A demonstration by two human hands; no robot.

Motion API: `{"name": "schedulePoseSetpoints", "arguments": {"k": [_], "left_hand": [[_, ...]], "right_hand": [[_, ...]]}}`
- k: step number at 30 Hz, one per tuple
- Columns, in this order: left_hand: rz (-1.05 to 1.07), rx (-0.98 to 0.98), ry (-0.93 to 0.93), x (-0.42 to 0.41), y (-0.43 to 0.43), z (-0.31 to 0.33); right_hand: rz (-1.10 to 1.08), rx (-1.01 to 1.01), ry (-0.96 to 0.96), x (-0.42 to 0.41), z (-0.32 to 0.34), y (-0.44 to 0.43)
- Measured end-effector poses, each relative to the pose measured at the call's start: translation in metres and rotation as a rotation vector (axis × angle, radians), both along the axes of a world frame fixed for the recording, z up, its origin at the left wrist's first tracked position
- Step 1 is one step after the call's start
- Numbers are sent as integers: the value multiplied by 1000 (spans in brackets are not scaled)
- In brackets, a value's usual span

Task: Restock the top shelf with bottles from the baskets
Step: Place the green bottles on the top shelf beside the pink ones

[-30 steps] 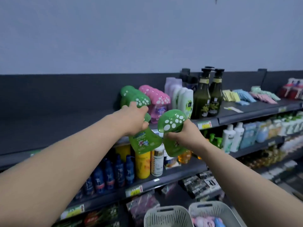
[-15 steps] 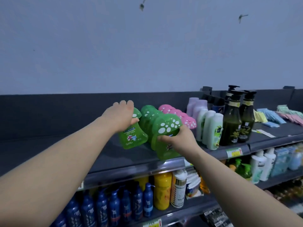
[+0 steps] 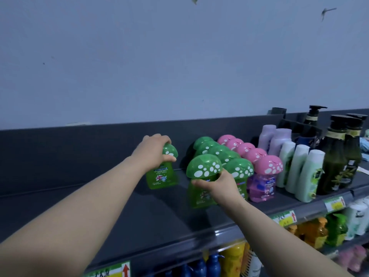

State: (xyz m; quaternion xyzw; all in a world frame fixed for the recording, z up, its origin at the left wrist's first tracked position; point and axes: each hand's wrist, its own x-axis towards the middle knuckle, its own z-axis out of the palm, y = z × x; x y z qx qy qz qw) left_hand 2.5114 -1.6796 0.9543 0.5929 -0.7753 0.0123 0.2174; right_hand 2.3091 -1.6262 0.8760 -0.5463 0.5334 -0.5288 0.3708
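Left hand [image 3: 154,151] atop green bottle [image 3: 161,176], open top shelf [image 3: 99,206] leftward.

Retail shop: the top shelf [image 3: 99,212] is carrying front-facing rows of identical toiletry bottles [image 3: 308,174], and yellow price labels [image 3: 285,217] with red arrows are running along its front edge.

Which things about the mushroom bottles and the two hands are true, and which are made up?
The left hand grips a green mushroom bottle around its cap. True.
The right hand holds a pink bottle. False: it holds a second green bottle.
The pink mushroom bottles stand right of the green row. True.
The dark pump bottles stand left of both hands. False: they stand far right on the top shelf.
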Motion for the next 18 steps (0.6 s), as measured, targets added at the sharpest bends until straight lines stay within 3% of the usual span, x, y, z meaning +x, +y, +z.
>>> {"name": "schedulePoseSetpoints", "arguments": {"k": [8,18], "left_hand": [[-52,5,142,-17,-82,-18],[-119,46,-31,-36,-143,-36]], "right_hand": [[-47,35,-51,7,-8,-33],[-70,64,-83,18,-23,-64]]}}
